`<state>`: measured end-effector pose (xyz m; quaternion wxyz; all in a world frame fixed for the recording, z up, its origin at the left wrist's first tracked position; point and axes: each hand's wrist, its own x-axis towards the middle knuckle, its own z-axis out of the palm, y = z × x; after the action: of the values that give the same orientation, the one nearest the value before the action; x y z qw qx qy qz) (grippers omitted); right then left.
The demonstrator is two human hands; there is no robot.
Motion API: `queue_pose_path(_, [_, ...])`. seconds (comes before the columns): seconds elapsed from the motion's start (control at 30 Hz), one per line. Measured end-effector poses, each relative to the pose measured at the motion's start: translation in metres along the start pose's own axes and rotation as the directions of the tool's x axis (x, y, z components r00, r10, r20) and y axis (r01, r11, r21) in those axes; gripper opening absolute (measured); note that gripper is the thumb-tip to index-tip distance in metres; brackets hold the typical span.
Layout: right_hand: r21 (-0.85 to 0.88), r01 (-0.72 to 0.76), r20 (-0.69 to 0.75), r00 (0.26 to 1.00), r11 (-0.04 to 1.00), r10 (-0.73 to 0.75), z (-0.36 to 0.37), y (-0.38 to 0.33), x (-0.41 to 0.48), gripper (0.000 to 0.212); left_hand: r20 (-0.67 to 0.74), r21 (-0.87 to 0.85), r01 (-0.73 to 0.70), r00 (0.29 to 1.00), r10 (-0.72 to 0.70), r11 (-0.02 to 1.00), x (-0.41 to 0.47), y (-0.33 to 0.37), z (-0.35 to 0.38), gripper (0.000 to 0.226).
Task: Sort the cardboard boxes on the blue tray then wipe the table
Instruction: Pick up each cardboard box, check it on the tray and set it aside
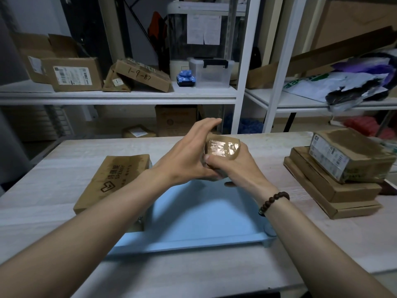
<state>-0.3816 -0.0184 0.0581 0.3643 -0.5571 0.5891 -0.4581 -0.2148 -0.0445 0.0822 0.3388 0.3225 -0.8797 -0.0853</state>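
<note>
Box (222,147), small, tape-wrapped, glossy, seemingly dented

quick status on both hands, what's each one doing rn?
Left hand: open, fingers fairly straight against the small taped box.
Right hand: fingers curled round the same box, holding it above the blue tray.

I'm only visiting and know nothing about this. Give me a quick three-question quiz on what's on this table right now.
1. True or false: the small taped box rests on the blue tray.
2. How many cardboard boxes form the stack at the right of the table? A two, B three, C five.
3. Fill in: the bead bracelet sits on the ___ wrist.
Key: 1 false, it is up between the left hand and right hand; 2 B; 3 right.
</note>
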Motion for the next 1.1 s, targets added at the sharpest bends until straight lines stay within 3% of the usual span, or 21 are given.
queue_pose_path(0.1, [0.016,-0.038,0.030,0.999,0.999,0.038,-0.001,0.000,0.001,0.077,0.045,0.012,-0.014,0.999,0.013,1.000,0.000,0.001,0.004,0.123])
queue_pose_path(0.27, [0.278,-0.097,0.054,0.995,0.956,0.085,-0.014,0.011,0.003,0.056,0.095,0.044,0.055,0.994,-0.059,0.998,-0.004,-0.010,0.002,0.143])
queue_pose_path(0.43, [0.482,-0.157,0.154,0.984,0.862,0.093,-0.019,0.030,0.008,0.083,0.120,0.088,0.181,0.974,-0.191,0.980,-0.013,-0.019,-0.006,0.141])
queue_pose_path(0.8, [0.496,-0.132,0.199,0.979,0.859,0.035,-0.019,0.037,0.011,0.089,0.134,0.089,0.194,0.970,-0.204,0.977,-0.010,-0.027,-0.008,0.118])
queue_pose_path(1.1, [0.485,-0.155,0.215,0.975,0.861,0.054,-0.020,0.039,0.010,0.089,0.144,0.089,0.203,0.966,-0.214,0.975,-0.009,-0.024,-0.010,0.113])
